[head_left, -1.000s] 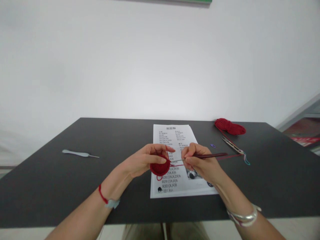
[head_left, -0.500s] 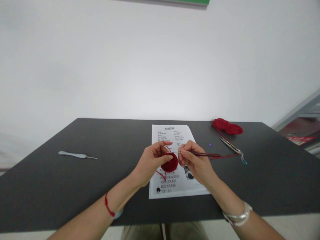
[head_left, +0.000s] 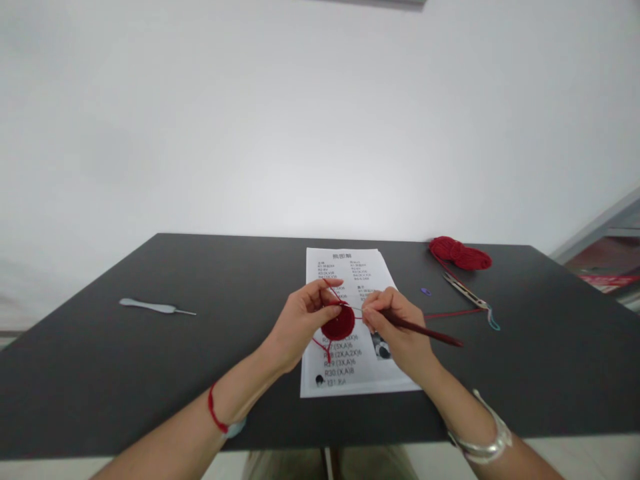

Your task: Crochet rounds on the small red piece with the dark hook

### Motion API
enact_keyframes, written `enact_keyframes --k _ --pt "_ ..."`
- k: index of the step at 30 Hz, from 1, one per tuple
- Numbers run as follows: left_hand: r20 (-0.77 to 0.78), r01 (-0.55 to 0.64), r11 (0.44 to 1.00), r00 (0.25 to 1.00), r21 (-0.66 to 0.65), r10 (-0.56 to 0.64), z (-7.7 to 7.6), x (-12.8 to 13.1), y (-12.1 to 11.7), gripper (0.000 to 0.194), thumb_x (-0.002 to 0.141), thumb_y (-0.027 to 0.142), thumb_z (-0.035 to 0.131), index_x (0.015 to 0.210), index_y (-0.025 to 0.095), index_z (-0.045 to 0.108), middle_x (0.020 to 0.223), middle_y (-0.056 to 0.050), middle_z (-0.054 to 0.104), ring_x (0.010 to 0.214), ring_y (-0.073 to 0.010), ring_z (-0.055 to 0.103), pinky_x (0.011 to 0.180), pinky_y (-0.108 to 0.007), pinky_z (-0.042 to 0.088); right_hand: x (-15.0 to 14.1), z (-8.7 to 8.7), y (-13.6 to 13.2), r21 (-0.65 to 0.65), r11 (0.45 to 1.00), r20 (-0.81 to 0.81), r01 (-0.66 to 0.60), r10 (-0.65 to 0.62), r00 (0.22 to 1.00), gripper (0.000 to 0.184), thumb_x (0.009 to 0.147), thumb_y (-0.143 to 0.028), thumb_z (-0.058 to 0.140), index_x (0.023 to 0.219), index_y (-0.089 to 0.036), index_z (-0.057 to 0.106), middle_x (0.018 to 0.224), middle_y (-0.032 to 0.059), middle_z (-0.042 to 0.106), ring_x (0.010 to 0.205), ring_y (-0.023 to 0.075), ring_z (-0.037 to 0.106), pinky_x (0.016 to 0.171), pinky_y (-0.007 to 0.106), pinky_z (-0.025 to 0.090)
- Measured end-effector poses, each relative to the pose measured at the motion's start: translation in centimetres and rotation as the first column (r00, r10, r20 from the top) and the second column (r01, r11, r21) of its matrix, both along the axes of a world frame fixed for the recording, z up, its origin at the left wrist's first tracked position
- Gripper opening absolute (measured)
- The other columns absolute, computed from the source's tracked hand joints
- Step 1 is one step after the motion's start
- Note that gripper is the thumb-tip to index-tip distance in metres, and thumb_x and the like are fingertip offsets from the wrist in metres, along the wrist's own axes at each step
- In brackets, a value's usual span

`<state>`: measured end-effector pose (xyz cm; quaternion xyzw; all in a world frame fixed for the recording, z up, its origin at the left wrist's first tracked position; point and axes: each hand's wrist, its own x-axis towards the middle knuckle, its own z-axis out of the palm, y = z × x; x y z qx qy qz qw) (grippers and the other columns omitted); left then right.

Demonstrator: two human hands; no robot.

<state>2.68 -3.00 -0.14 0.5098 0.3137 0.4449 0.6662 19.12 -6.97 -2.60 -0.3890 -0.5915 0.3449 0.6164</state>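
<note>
My left hand (head_left: 306, 320) pinches a round piece of red crochet work (head_left: 339, 325) at its upper edge, with red yarn (head_left: 331, 289) running over the raised index finger. A short red tail hangs below the piece. In my right hand (head_left: 397, 325) is a crochet hook (head_left: 425, 329) with a dark reddish-brown handle, held like a pen. Its thin metal shaft points left and meets the top edge of the crochet piece; the tip is too small to make out. Both hands are above a printed sheet (head_left: 350, 383).
A red yarn skein (head_left: 460, 254) lies at the back right, near small scissors (head_left: 465, 292) with a blue cord and a purple stitch marker (head_left: 425, 291). A second hook with a pale handle (head_left: 150, 306) rests at left on the dark table (head_left: 225, 273). A white wall stands behind.
The hook's handle end has swung down and toward me, so the hook now slopes more. My right hand has shifted slightly right; my left hand keeps its pinch. The view has moved slightly.
</note>
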Motion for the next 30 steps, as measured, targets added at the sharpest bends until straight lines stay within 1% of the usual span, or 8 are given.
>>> enact_keyframes --k 6,10,12,17,21,23,26,30 --pt "-0.004 -0.05 0.998 0.999 -0.028 0.05 0.0 0.3 -0.2 0.034 0.065 0.013 0.072 0.098 0.015 0.065 0.068 0.004 0.056 0.063 -0.0088 0.051 0.06 -0.023 0.039 -0.8 -0.2 -0.4 0.168 0.973 0.19 0.159 -0.19 0.963 0.012 0.081 -0.017 0.057 0.072 -0.022 0.053 0.068 -0.0014 0.06 0.054 0.012 0.052 0.048 0.024 0.039" --pt "-0.025 -0.066 0.997 0.998 -0.035 0.065 0.0 0.5 -0.2 0.033 0.065 0.013 0.071 0.097 0.015 0.066 0.066 0.004 0.057 0.062 -0.0096 0.051 0.06 -0.023 0.04 -1.2 -0.4 -0.5 0.286 0.941 0.274 0.182 -0.262 0.925 0.012 0.083 -0.015 0.054 0.076 -0.024 0.051 0.07 -0.0006 0.061 0.059 0.014 0.057 0.053 0.026 0.043" --pt "-0.037 -0.072 0.997 0.997 -0.027 0.071 0.0 0.5 -0.2 0.032 0.065 0.013 0.071 0.096 0.014 0.066 0.065 0.004 0.057 0.061 -0.0099 0.052 0.06 -0.023 0.04 -1.2 -0.5 -0.6 0.298 0.937 0.311 0.184 -0.277 0.909 0.013 0.083 -0.014 0.054 0.077 -0.024 0.051 0.07 -0.0009 0.061 0.059 0.0137 0.057 0.053 0.026 0.043" --pt "-0.069 -0.091 0.996 0.993 0.003 0.091 -0.1 0.7 -0.2 0.033 0.065 0.014 0.071 0.097 0.014 0.067 0.063 0.004 0.058 0.059 -0.0102 0.052 0.059 -0.024 0.04 -1.4 -1.0 -0.5 0.24 0.951 0.327 0.197 -0.27 0.906 0.013 0.086 -0.016 0.053 0.077 -0.024 0.049 0.067 -0.0019 0.058 0.054 0.0125 0.054 0.05 0.025 0.042" --pt "-0.088 -0.078 0.997 0.993 -0.007 0.077 -0.2 1.0 -0.4 0.037 0.065 0.013 0.072 0.101 0.014 0.066 0.063 0.004 0.061 0.059 -0.0114 0.055 0.06 -0.025 0.043 -1.3 -1.6 0.0 0.381 0.916 0.418 0.122 -0.289 0.861 0.012 0.087 -0.012 0.05 0.083 -0.024 0.05 0.072 0.0 0.058 0.063 0.0143 0.056 0.058 0.027 0.045" --pt "-0.053 -0.048 0.998 0.998 -0.047 0.046 -0.4 0.9 -0.3 0.039 0.065 0.013 0.073 0.103 0.014 0.065 0.063 0.004 0.062 0.058 -0.0111 0.055 0.059 -0.025 0.043 -1.0 -1.6 0.2 0.454 0.889 0.466 0.062 -0.296 0.833 0.014 0.088 -0.01 0.05 0.085 -0.024 0.05 0.074 0.0009 0.057 0.066 0.0147 0.056 0.059 0.026 0.046" --pt "0.073 0.065 0.98 0.996 -0.186 -0.052 -0.6 0.5 0.0 0.041 0.062 0.011 0.076 0.102 0.013 0.065 0.063 0.003 0.063 0.058 -0.0098 0.057 0.061 -0.024 0.044 -0.4 -1.1 0.6 0.501 0.864 0.547 -0.05 -0.271 0.792 0.016 0.088 -0.009 0.049 0.085 -0.024 0.051 0.075 0.0017 0.056 0.067 0.0149 0.055 0.058 0.026 0.046" --pt "0.18 0.215 0.905 0.971 -0.368 -0.157 -0.7 0.1 0.4 0.04 0.06 0.006 0.077 0.099 0.011 0.068 0.069 0.0 0.066 0.063 -0.0103 0.06 0.067 -0.024 0.047 0.3 -0.6 0.7 0.528 0.829 0.626 -0.186 -0.232 0.745 0.018 0.09 -0.009 0.047 0.082 -0.024 0.053 0.074 0.0025 0.057 0.068 0.0161 0.052 0.059 0.028 0.044"
